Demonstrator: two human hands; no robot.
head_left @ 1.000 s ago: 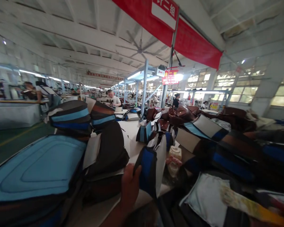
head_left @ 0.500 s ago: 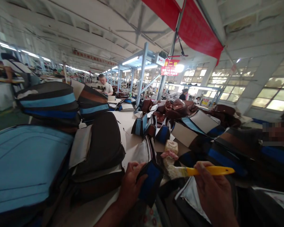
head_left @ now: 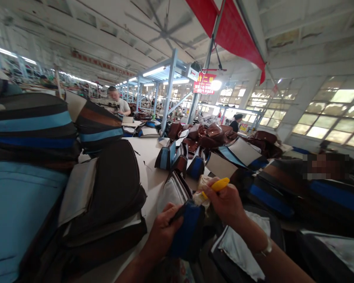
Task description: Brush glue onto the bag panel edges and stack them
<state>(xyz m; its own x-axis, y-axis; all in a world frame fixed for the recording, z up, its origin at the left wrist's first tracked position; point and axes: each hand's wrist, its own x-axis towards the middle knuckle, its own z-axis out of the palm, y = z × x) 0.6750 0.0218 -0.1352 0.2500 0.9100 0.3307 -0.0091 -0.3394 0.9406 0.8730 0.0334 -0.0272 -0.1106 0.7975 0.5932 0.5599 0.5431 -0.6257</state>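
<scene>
My left hand (head_left: 164, 226) is closed on the near side of a blue and black fabric bag piece (head_left: 191, 226), thumb on top of its edge. The piece stands tilted, with a grey lining (head_left: 171, 192) spreading behind it. In my right hand (head_left: 227, 202) is a brush with a yellow handle (head_left: 220, 184), gripped between thumb and fingers. Its pale, coated bristles point down at the piece's upper edge and appear to touch it. Just behind the brush stands a cream-coloured container (head_left: 205, 181), partly hidden by my right hand.
A black bag panel (head_left: 118, 177) and a light blue panel (head_left: 20, 204) lie at the left. Brown bags (head_left: 218, 133) are heaped farther back. Blue-striped bags (head_left: 271, 196) crowd the right, where another person's blurred head shows. A person (head_left: 120, 104) works in the background.
My right hand has moved left and forward, bringing the brush from beside the container to the piece's top edge. The brush handle now tilts upward. My view has turned slightly right.
</scene>
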